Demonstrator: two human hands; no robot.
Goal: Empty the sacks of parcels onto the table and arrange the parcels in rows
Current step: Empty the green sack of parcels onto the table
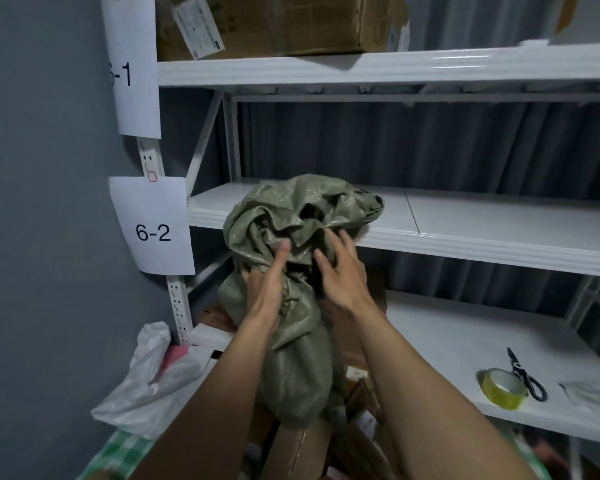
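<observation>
Sack: a crumpled olive-green woven plastic sack hangs upended over brown cardboard parcels.
Hands: left hand grips its folds; right hand presses it with spread fingers.
Signs: white paper shelf labels read "6-1" and "6-2".

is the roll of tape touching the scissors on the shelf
Touching, as far as the head view shows: the yellow tape roll sits against the black scissors, its rim overlapping the handles with no gap visible between them.

Sack hangs before the shelves; tape left of scissors on the lowest shelf
</observation>
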